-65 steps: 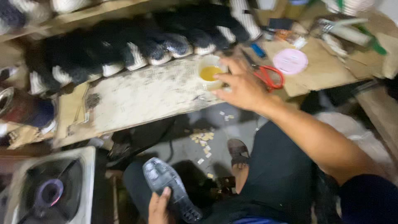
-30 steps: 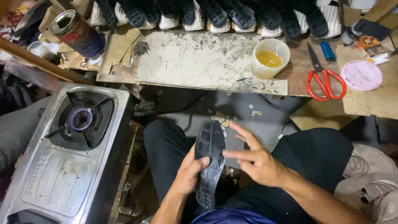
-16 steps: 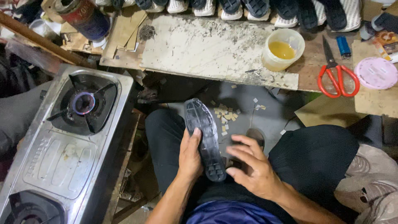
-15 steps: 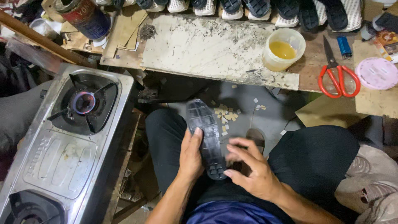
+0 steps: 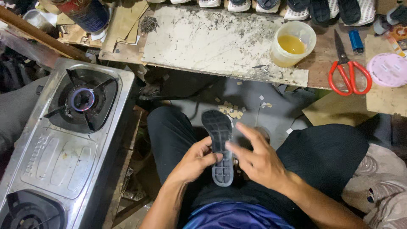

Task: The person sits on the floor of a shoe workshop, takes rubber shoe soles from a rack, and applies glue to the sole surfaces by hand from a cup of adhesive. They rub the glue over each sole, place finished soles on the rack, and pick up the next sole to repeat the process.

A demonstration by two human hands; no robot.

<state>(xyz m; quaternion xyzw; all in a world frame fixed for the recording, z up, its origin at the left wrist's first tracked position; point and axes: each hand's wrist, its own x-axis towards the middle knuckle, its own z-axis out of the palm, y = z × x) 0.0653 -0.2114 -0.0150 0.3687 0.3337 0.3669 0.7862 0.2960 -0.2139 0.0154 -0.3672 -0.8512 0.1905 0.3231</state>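
Left hand (image 5: 196, 159): closed around the middle of a dark rubber shoe sole (image 5: 219, 149), which is gripped from its left edge, thumb across the tread.
Right hand (image 5: 258, 159): held open, fingers spread; the fingertips are seen at the sole's right edge, but whether they touch it cannot be told, and nothing is grasped.
Shoe sole: held above the lap between the knees, tread side up, toe pointing away towards the surface (image 5: 220, 40).
Progress: judged early. No glue is seen on the sole's visible face, no upper is joined to it, and only inspection or positioning appears to be under way; any coating, warming and joining would remain.
Glue tub (image 5: 292, 43): a round, pale translucent tub with amber liquid, standing at the right end of the scuffed whitish board.
Scissors (image 5: 348, 68): red-handled, laid just right of the tub, blades pointing away.
Round lid (image 5: 386, 70): pink, flat, with a pale label, near the right edge.
Lighter (image 5: 355, 40): small, blue, beyond the scissors.
Can (image 5: 85, 12): dark cylinder with a red and blue printed wrap, at the upper left.
Gas stove (image 5: 63, 144): steel, two burners, on the left; the far burner (image 5: 82, 99) is lit with a blue flame.
Finished shoes (image 5: 296, 6): a row along the far edge, soles outward.
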